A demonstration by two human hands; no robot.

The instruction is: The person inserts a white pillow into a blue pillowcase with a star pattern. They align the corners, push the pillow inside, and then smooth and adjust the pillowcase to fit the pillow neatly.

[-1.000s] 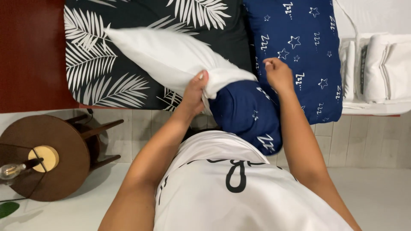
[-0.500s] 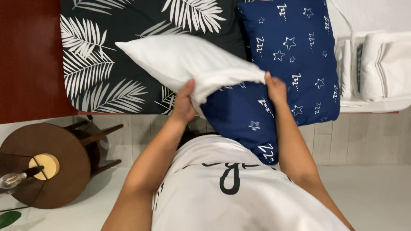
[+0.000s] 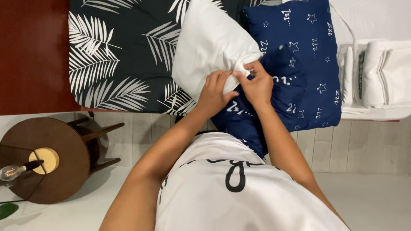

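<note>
Pillow [image 3: 209,47] raised upright, white, plump, corner bunched

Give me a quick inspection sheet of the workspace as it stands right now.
Surface: bed with a black sheet printed with white leaves.
Job's things: white pillow lying on the sheet, one corner at the opening of the blue star-print pillowcase.
Clutter: folded white towels at the right.
Grippers: left hand and right hand both pinch the pillow corner and the pillowcase edge.
Cables: thin lamp wire at lower left.
Surroundings: round wooden stool, pale tiled floor, bare-bulb lamp.
</note>
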